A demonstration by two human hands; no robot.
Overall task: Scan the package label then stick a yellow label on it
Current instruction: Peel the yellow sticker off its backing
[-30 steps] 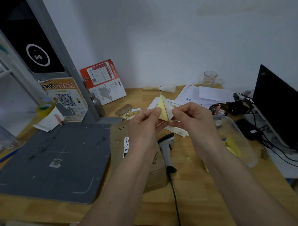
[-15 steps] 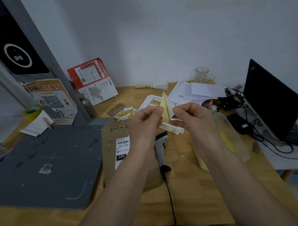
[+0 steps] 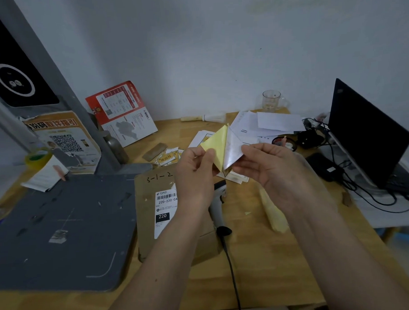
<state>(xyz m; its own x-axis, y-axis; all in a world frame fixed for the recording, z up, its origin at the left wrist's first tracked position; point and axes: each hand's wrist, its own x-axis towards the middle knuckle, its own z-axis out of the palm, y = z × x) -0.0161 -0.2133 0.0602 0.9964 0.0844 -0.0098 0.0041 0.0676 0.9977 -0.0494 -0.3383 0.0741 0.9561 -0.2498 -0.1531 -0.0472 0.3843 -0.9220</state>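
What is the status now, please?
Left hand pinches yellow label; right hand pinches its shiny backing sheet, half peeled. Brown cardboard package below, unlabelled. Nothing in the way.

Two bare forearms reach in from the bottom edge, with no sleeve, watch, band or ring showing on either. The left hand (image 3: 194, 171) and right hand (image 3: 272, 170) are ungloved, fingers slim, with short nails; the wrists are narrow and the forearms widen toward the frame's edge
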